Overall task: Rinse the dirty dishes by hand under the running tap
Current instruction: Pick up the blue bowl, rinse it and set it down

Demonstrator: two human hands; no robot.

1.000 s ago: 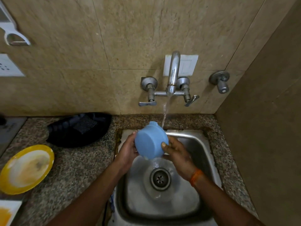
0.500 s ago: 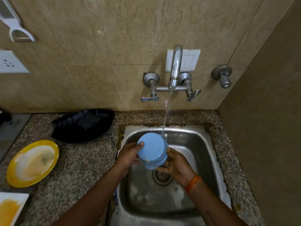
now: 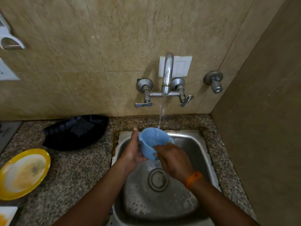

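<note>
Blue bowl (image 3: 152,142) btwn L hand (image 3: 132,151) & R hand (image 3: 175,158) (under tap stream)

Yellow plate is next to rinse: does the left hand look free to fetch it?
Probably not yet: the left hand grips the blue bowl. The path over to the yellow plate looks clear.

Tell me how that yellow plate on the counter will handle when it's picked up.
The yellow plate looks like thin plastic, so probably light and stiff. Its smeared residue could make it slippery. It lies flat on the counter, so it shouldn't roll.
</note>
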